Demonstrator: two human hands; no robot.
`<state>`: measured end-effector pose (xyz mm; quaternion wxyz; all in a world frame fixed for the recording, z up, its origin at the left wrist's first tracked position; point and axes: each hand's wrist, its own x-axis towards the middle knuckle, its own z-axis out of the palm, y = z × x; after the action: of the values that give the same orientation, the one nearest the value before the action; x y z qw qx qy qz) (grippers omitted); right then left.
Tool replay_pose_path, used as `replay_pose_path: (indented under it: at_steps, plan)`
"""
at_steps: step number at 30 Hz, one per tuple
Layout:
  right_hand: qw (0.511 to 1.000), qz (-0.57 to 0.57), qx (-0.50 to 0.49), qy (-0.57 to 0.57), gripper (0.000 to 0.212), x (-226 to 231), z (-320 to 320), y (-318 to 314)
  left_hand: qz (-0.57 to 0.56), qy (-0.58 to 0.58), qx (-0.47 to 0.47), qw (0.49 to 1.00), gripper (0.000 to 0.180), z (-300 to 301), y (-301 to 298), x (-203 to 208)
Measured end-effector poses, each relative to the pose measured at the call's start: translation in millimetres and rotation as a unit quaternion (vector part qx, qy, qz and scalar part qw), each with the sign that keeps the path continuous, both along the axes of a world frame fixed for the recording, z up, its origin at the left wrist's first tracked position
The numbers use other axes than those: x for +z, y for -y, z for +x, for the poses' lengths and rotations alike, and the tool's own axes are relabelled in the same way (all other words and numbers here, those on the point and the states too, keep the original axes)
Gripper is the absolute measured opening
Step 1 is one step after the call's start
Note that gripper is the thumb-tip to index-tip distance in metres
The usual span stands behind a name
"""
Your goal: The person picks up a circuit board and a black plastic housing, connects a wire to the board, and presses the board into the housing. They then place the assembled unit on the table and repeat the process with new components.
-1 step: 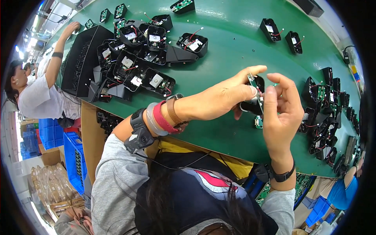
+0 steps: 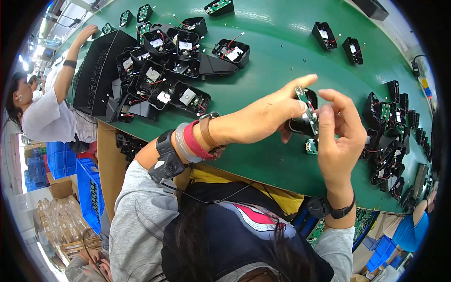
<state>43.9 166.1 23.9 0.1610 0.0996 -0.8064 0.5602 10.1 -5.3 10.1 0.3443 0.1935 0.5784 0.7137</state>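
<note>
Head view shows both hands up over the green desk (image 2: 282, 28). Left hand (image 2: 263, 120) and right hand (image 2: 336, 136) pinch a black case (image 2: 300, 126) and green board (image 2: 305, 99) between their fingers. Best to press gently and keep the board straight.

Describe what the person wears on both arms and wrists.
Both arms have grey sleeves pushed up. The left forearm carries a black strapped device with a thin black cable, then a grey band, a red band and a brown strap at the wrist. The right wrist wears a black band. Both hands are bare.
</note>
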Motion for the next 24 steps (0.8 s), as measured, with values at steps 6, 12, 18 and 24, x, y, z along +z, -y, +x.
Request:
replay_pose_path:
  at_steps: [6, 12, 18, 24]
  plan:
    - [0.991, 0.081, 0.107, -0.012, 0.022, 14.3, -7.3, -10.9, 0.037, 0.041, 0.026, 0.998, 0.06, -5.0, 5.5, -1.1]
    - [0.987, 0.1, 0.116, 0.049, 0.016, 10.8, -6.7, -5.2, -0.006, -0.061, 0.015, 0.998, 0.067, -3.5, 1.8, 4.3]
    - [0.976, 0.12, 0.168, 0.064, 0.015, 19.4, -9.3, -9.8, -0.035, -0.18, -0.069, 0.981, 0.099, -2.9, 6.8, -4.6]
    - [0.974, 0.116, 0.193, -0.017, 0.011, 8.4, -16.9, -16.2, -0.01, -0.128, -0.084, 0.988, 0.08, -7.8, 4.7, 0.4]
